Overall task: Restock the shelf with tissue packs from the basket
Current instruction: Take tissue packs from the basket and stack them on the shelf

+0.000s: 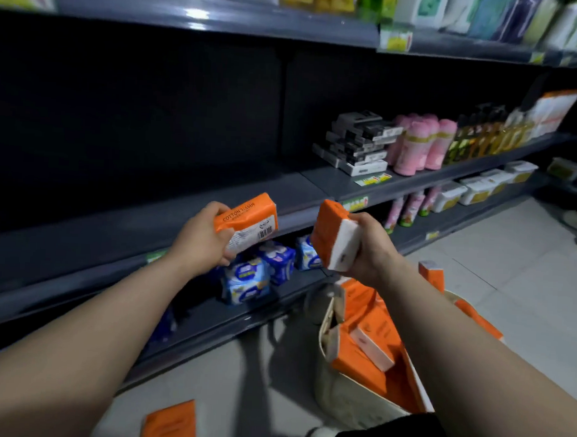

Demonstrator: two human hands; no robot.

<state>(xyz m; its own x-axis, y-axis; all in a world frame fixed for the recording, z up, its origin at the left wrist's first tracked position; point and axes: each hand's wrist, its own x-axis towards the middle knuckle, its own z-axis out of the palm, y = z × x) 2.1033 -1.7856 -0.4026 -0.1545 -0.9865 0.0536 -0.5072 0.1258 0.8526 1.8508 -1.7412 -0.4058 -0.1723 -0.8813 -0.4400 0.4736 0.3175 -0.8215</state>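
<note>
The left hand (203,238) grasps an orange-and-white plastic tissue pack lettered COTTON TISSUE (247,222), fingers clenched around it, above the near edge of the bare dark grey metal shelf (123,219). The right hand (371,245) grips a second orange tissue pack (335,236) over the cream fabric basket (349,397), holding more packs, on the floor at right.

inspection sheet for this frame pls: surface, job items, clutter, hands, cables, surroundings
Surface: middle shelf bare along its left stretch.
Job's things: basket on the floor holds orange tissue packs.
Clutter: one orange pack lies on the floor.
Grippers: left hand holds a pack; right hand holds another.
Cables: nothing seen.
Surroundings: blue packs on the lower shelf, pink bottles to the right.
</note>
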